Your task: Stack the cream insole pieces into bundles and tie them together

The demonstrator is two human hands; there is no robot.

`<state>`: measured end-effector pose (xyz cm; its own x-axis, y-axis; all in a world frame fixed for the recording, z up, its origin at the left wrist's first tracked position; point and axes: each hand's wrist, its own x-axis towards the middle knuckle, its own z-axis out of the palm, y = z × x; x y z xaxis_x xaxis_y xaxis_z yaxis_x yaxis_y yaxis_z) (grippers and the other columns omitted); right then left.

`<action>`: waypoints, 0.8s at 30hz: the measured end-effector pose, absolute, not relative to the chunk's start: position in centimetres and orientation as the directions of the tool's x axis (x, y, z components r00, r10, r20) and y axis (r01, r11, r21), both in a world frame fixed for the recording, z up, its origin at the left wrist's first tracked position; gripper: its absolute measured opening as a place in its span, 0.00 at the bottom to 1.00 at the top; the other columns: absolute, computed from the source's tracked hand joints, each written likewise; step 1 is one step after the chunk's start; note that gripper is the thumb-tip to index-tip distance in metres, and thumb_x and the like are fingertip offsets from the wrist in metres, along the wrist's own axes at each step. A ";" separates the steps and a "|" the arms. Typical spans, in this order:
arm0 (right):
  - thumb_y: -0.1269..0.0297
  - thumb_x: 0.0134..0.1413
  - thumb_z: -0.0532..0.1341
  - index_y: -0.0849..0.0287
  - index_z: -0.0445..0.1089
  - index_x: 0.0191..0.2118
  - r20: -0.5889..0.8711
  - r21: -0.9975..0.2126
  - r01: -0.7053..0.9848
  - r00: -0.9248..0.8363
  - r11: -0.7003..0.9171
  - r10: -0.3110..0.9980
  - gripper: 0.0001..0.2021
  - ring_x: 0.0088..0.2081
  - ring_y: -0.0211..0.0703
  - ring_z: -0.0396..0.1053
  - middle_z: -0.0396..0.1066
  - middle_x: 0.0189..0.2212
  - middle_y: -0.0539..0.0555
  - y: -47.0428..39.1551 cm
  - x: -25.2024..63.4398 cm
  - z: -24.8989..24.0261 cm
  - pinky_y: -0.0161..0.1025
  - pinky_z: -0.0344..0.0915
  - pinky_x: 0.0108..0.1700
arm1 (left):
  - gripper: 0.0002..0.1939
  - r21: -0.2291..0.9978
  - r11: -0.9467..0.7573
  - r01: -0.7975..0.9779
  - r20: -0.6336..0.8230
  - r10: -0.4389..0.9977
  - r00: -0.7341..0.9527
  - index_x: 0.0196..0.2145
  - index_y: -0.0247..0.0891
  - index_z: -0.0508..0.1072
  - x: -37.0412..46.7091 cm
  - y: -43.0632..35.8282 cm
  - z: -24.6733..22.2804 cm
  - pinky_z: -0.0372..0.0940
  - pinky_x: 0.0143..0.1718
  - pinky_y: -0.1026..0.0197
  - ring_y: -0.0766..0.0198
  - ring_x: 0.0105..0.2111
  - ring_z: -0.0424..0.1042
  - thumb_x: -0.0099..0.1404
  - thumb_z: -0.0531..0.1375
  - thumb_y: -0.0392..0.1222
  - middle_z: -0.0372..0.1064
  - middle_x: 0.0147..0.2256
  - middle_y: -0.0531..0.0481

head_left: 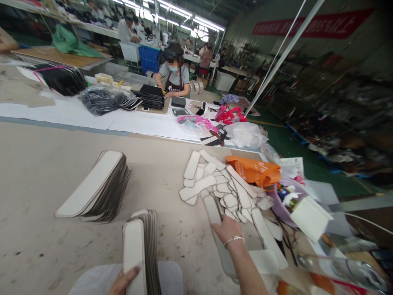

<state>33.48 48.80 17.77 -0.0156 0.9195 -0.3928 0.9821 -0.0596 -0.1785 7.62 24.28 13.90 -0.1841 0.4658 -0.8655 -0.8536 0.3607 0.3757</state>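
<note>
My left hand (124, 280) is at the bottom, closed round the lower left side of a stack of long white pieces with dark edges (134, 246). To the right, my right hand (229, 229) grips the edge of a long pale strip (215, 213), which lies slanting beside a loose heap of white pieces (230, 200). My right fingertips are partly hidden behind the hand. A second fanned stack of long pieces (95, 184) rests at the left on the beige table (46, 164).
Behind the heap lie an orange bag (254, 170) and a purple basin (284, 209). A bottle (344, 268) lies at the lower right. Across the table a person in an apron (175, 78) works beside black stacks (152, 97) and a plastic-wrapped bundle (102, 98).
</note>
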 end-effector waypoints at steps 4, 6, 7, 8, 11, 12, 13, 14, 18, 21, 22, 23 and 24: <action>0.62 0.42 0.60 0.58 0.70 0.34 -0.422 -0.061 0.992 -0.124 0.108 0.898 0.11 0.42 0.57 0.69 0.72 0.36 0.63 45.4 31.4 16.3 0.48 0.62 0.41 | 0.45 0.395 0.385 -0.834 -0.850 0.498 -0.172 0.56 0.31 0.61 7.9 24.2 13.6 0.71 0.36 0.49 0.44 0.36 0.75 0.41 0.71 0.46 0.77 0.33 0.41; 0.63 0.38 0.63 0.58 0.70 0.35 -0.426 -0.092 0.990 -0.139 0.110 0.894 0.13 0.47 0.60 0.66 0.72 0.39 0.63 44.2 30.6 14.7 0.48 0.61 0.44 | 0.44 0.389 0.389 -0.835 -0.838 0.526 -0.145 0.55 0.31 0.62 7.7 24.1 13.7 0.70 0.38 0.49 0.43 0.37 0.75 0.42 0.71 0.46 0.76 0.34 0.40; 0.64 0.37 0.64 0.59 0.70 0.38 -0.426 -0.109 0.989 -0.140 0.103 0.894 0.16 0.49 0.60 0.65 0.71 0.41 0.63 43.8 30.5 13.9 0.49 0.60 0.46 | 0.44 0.386 0.391 -0.836 -0.830 0.543 -0.129 0.55 0.31 0.62 7.5 24.0 13.8 0.70 0.38 0.48 0.43 0.37 0.75 0.42 0.71 0.46 0.76 0.35 0.40; 0.64 0.37 0.64 0.59 0.68 0.42 -0.428 -0.131 0.987 -0.138 0.090 0.893 0.20 0.49 0.59 0.65 0.71 0.42 0.63 43.5 30.5 13.2 0.48 0.60 0.46 | 0.44 0.384 0.394 -0.835 -0.822 0.558 -0.115 0.55 0.30 0.62 7.4 23.9 13.9 0.70 0.38 0.48 0.43 0.37 0.75 0.41 0.71 0.46 0.76 0.35 0.40; 0.63 0.40 0.62 0.59 0.63 0.50 -0.459 -0.220 0.975 -0.136 0.036 0.878 0.26 0.42 0.54 0.70 0.72 0.39 0.61 43.2 31.5 12.0 0.44 0.64 0.41 | 0.44 0.394 0.394 -0.830 -0.806 0.583 -0.106 0.55 0.29 0.62 7.2 23.6 13.8 0.70 0.37 0.50 0.44 0.36 0.75 0.42 0.71 0.46 0.76 0.34 0.40; 0.62 0.41 0.63 0.59 0.63 0.50 -0.467 -0.256 0.967 -0.145 0.023 0.872 0.26 0.39 0.52 0.72 0.73 0.37 0.59 43.3 31.9 11.9 0.43 0.64 0.38 | 0.43 0.403 0.389 -0.828 -0.805 0.581 -0.118 0.55 0.29 0.62 7.3 23.6 13.7 0.70 0.36 0.50 0.45 0.36 0.75 0.43 0.71 0.46 0.76 0.34 0.40; 0.62 0.41 0.63 0.59 0.64 0.48 -0.469 -0.293 0.956 -0.159 0.016 0.869 0.24 0.37 0.51 0.72 0.74 0.34 0.58 43.4 32.2 11.9 0.41 0.65 0.37 | 0.42 0.416 0.384 -0.824 -0.805 0.577 -0.138 0.54 0.30 0.62 7.4 23.6 13.7 0.70 0.35 0.51 0.46 0.34 0.75 0.44 0.70 0.45 0.77 0.33 0.40; 0.61 0.40 0.64 0.58 0.66 0.45 -0.461 -0.335 0.942 -0.177 0.014 0.869 0.22 0.35 0.49 0.72 0.74 0.32 0.56 43.5 32.5 12.0 0.40 0.65 0.36 | 0.41 0.430 0.379 -0.819 -0.804 0.573 -0.157 0.54 0.30 0.62 7.5 23.6 13.6 0.70 0.34 0.51 0.47 0.33 0.76 0.44 0.70 0.45 0.77 0.32 0.41; 0.55 0.44 0.63 0.56 0.66 0.41 -0.342 -0.508 0.861 -0.228 0.025 0.912 0.17 0.35 0.42 0.71 0.74 0.32 0.51 43.7 32.6 13.8 0.35 0.65 0.38 | 0.36 0.458 0.384 -0.802 -0.782 0.602 -0.159 0.49 0.29 0.64 8.1 24.0 13.7 0.70 0.31 0.51 0.49 0.27 0.75 0.45 0.69 0.48 0.76 0.31 0.40; 0.51 0.42 0.64 0.58 0.66 0.40 -0.115 -0.760 0.649 -0.171 0.024 0.978 0.20 0.36 0.45 0.71 0.75 0.33 0.54 43.8 32.4 16.1 0.37 0.67 0.40 | 0.36 0.449 0.391 -0.803 -0.769 0.627 -0.124 0.49 0.28 0.65 8.2 24.2 14.2 0.70 0.34 0.50 0.47 0.29 0.75 0.45 0.69 0.48 0.76 0.31 0.39; 0.51 0.41 0.65 0.59 0.67 0.38 -0.057 -0.834 0.551 -0.140 0.030 0.989 0.20 0.36 0.46 0.72 0.75 0.33 0.55 43.8 32.3 16.8 0.39 0.68 0.40 | 0.36 0.439 0.398 -0.805 -0.771 0.626 -0.111 0.49 0.28 0.65 8.1 24.2 14.3 0.69 0.36 0.50 0.47 0.31 0.75 0.45 0.69 0.47 0.76 0.31 0.40; 0.52 0.41 0.65 0.58 0.68 0.37 -0.018 -0.885 0.463 -0.116 0.038 0.993 0.19 0.36 0.47 0.72 0.75 0.33 0.56 43.8 32.4 17.4 0.40 0.68 0.41 | 0.38 0.428 0.406 -0.808 -0.777 0.622 -0.100 0.51 0.28 0.64 8.1 24.1 14.5 0.69 0.38 0.50 0.46 0.32 0.75 0.45 0.70 0.47 0.76 0.32 0.40; 0.53 0.41 0.65 0.58 0.68 0.36 0.005 -0.916 0.399 -0.107 0.048 0.994 0.17 0.36 0.48 0.72 0.75 0.32 0.56 43.8 32.4 17.6 0.41 0.68 0.42 | 0.39 0.416 0.416 -0.809 -0.784 0.614 -0.087 0.52 0.29 0.63 8.1 24.1 14.6 0.69 0.39 0.49 0.46 0.33 0.75 0.45 0.70 0.46 0.76 0.32 0.40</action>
